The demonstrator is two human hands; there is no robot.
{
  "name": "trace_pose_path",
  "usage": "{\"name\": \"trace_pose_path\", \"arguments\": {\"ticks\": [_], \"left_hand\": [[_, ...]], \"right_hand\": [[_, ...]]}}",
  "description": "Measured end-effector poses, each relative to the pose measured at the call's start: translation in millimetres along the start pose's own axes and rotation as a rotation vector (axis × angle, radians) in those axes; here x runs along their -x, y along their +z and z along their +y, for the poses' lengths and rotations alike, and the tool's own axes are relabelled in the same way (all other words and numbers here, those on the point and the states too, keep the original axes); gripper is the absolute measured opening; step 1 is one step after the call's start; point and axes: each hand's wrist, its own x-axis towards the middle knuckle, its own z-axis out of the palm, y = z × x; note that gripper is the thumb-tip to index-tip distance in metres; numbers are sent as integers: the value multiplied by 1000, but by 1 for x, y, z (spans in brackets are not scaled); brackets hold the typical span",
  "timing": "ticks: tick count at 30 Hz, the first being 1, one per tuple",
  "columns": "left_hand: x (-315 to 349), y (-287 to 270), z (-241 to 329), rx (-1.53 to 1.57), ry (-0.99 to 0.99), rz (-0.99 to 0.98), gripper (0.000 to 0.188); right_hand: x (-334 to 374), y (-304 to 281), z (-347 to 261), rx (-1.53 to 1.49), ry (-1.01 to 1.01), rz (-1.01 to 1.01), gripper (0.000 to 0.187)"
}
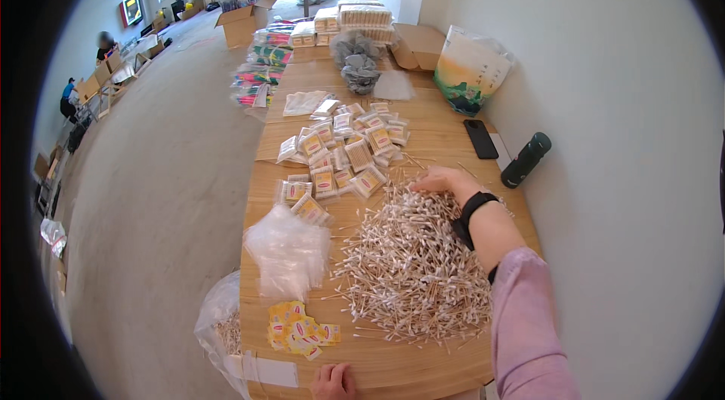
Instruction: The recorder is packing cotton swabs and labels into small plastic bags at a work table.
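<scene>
On the long wooden table (419,370), near its right-hand edge, a broad loose heap of cotton swabs (415,272) lies fanned out, sticks pointing every way. The right hand (438,180) is at the heap's far end, palm down, fingers bent toward the swabs; fingertips partly hidden, so I cannot tell whether it grips any. The left hand (333,383) rests at the near edge, fingers curled; its underside is out of sight, and I cannot tell if anything is in it.

Risks, as I judge them. The heap has no rim around it: a quick sweep of the right arm could push swabs off the right side. The black wristband (476,220) sits low over the pile and might drag sticks along. Swabs picked up crosswise could bend, or come out with tips facing mixed ways.

Left of the heap, a stack of clear bags (287,249) looks thin and slippery; a draught or a brushing sleeve could slide it toward the floor. Nearer, yellow cards (300,330) lie scattered and overlapping, so two might lift together. Beyond, filled packets (340,147) are close enough for stray swabs to mix in. The dark flask (526,160) stands near the right edge; an elbow swung wide could topple it.
</scene>
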Motion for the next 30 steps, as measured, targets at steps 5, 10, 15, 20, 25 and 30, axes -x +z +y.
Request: {"name": "trace_pose_path", "arguments": {"ticks": [5,10,15,20,25,30], "left_hand": [[-5,-5,6,-20,-34,-27,15],[-1,2,2,-60,-26,-54,17],[-5,8,5,-4,19,3,16],[5,-3,3,-53,-33,1,15],[7,4,-2,-45,-30,-44,20],[-7,2,5,-105,60,35,16]], "right_hand": [[-18,-17,-9,139,0,318,48],[-116,12,15,308,74,488,41],[-130,20,43,114,29,414,53],[-45,-4,3,239,-141,126,38],[8,-20,49,-127,-154,166,50],[34,11,109,-329,22,342,54]]}}
